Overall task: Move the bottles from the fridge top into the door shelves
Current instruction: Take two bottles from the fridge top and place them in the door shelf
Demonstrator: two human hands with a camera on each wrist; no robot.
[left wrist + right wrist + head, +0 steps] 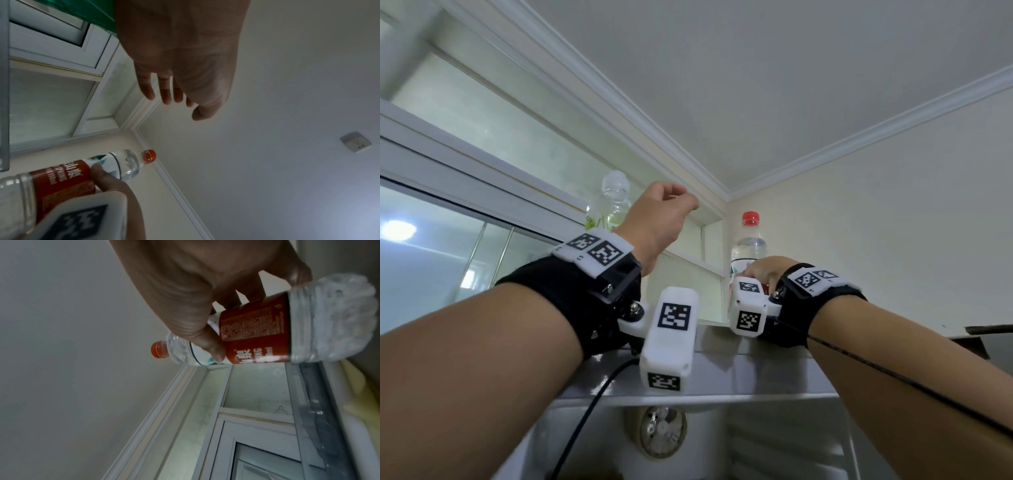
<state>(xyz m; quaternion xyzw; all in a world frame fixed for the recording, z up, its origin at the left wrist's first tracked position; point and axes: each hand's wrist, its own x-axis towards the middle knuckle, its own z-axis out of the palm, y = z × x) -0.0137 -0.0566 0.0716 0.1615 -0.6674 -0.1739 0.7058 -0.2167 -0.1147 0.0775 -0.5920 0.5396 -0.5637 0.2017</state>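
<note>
Two bottles stand on the grey fridge top [722,363]. My right hand [760,272] grips the clear bottle with a red cap and red label [748,246] around its middle. In the right wrist view the thumb and fingers of that hand [207,321] wrap the label of this bottle [257,327], and the left wrist view shows the same bottle [61,178]. A clear bottle with a white cap and green label [609,205] stands further left. My left hand [674,202] is raised just right of it, holding nothing, its fingers [164,94] relaxed.
A white window frame [551,192] runs behind the bottles, and the wall corner [729,205] is close behind the red-capped one. Below the fridge top the open compartment shows a round dial [661,431]. A black cable [592,404] hangs from my left wrist.
</note>
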